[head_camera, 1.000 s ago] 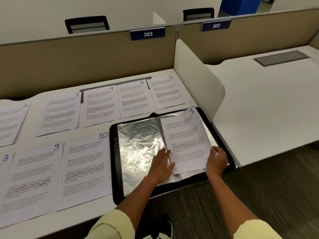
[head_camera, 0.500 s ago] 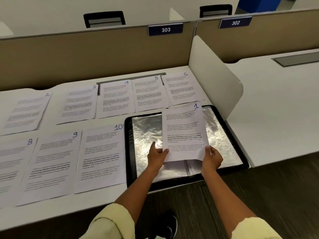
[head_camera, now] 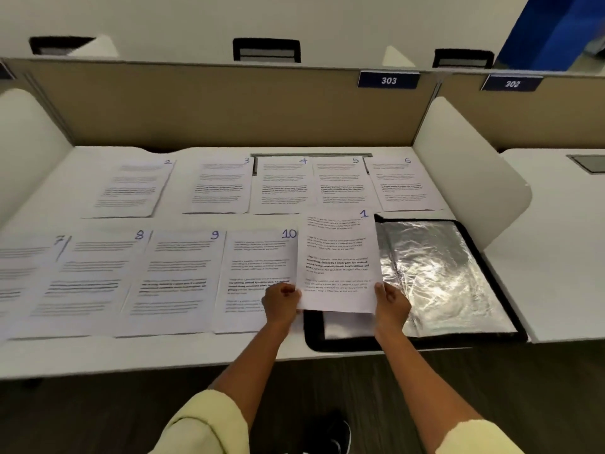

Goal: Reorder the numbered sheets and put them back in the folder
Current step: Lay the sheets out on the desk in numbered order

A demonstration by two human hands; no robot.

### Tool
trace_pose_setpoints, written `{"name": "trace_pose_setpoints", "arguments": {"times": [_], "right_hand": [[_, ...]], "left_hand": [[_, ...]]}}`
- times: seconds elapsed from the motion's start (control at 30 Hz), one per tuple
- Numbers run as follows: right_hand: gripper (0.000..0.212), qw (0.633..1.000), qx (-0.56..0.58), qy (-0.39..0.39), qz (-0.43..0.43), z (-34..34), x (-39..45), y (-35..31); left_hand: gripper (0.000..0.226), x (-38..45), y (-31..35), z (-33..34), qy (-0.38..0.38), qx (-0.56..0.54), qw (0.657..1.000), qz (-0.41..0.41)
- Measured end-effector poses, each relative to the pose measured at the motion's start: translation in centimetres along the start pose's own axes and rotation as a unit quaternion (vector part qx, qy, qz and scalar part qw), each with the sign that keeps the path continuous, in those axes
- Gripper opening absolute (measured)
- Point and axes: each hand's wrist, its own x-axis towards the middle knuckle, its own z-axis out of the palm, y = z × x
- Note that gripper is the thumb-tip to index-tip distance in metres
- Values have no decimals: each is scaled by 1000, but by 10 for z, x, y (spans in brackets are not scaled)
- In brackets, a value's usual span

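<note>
Sheets 7–10 (head_camera: 170, 280) lie flat on the bench (head_camera: 98, 355). Left hand (head_camera: 281, 305) and right hand (head_camera: 391, 304) pinch sheet 1 (head_camera: 339, 257) by its bottom corners, over the left edge of the open folder (head_camera: 435, 276). Keep it taut and square, then lay it in.

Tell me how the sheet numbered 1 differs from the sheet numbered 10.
Sheet 1 is held up by its bottom corners, the left hand and right hand pinching it; sheet 10 lies flat on the desk, untouched. Sheet 1 hangs partly over the open folder; sheet 10 lies beside the folder. Both are white printed pages with a blue handwritten number top right.
</note>
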Motion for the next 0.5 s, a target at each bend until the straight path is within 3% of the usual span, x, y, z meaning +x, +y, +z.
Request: {"name": "trace_pose_setpoints", "arguments": {"times": [0.1, 0.3, 0.5], "right_hand": [[11, 998, -30, -52, -7, 25, -31, 5], [23, 979, -139, -136, -65, 82, -98, 15], [19, 961, -173, -204, -69, 140, -158, 34]], "left_hand": [[9, 0, -13, -45, 27, -40, 999, -16], [21, 8, -50, -134, 66, -96, 993, -25], [14, 16, -80, -218, 116, -130, 984, -29]]}}
